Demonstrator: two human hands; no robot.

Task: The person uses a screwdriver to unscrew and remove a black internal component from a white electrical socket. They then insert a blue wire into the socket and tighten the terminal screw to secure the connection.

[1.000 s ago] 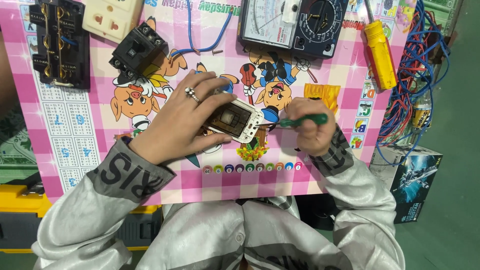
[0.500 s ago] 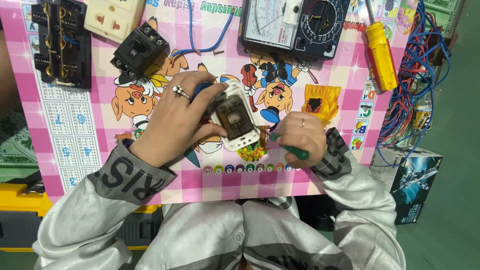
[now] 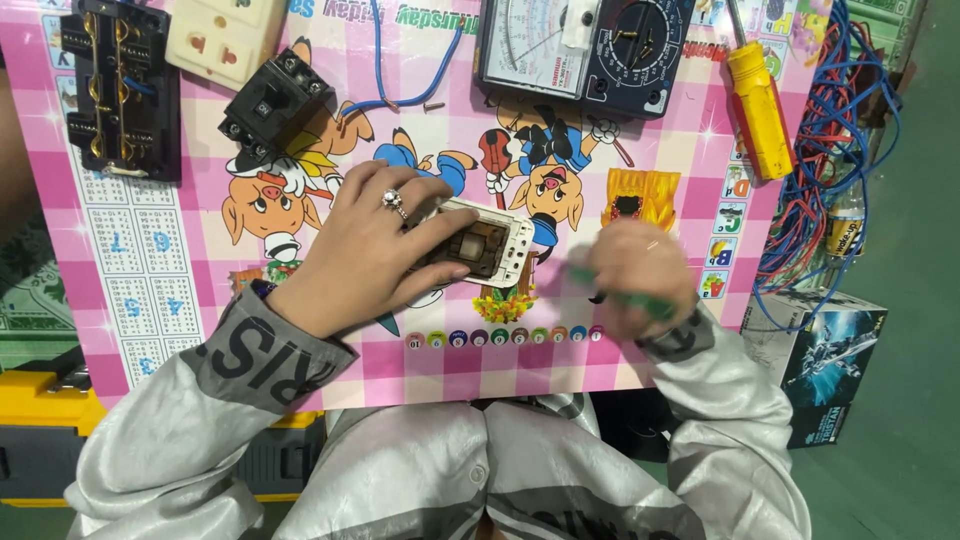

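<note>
On the pink cartoon board (image 3: 150, 290) across the person's lap, the left hand (image 3: 375, 250) grasps a white switch module (image 3: 480, 245), fingers wrapped over its near edge, ring on one finger. Module lies at board centre, its open brown inside facing up, tilted slightly.

Right hand (image 3: 635, 275) is clenched around a green screwdriver (image 3: 625, 298). Hand and tool are blurred; tip position cannot be determined. It sits just right of the module, apart from it.

Other items on the board:
- Black terminal block (image 3: 120, 90), far left corner.
- Cream socket (image 3: 225, 35), beside it.
- Black breaker (image 3: 272, 105), above the left hand, with a blue wire (image 3: 400, 95) near it.
- Multimeter (image 3: 585, 50), top centre.
- Yellow screwdriver (image 3: 755, 105), top right.

Off the board: tangle of red and blue wires (image 3: 830, 150) at right, a printed box (image 3: 830, 360) below it, a yellow case (image 3: 40, 410) at lower left.
</note>
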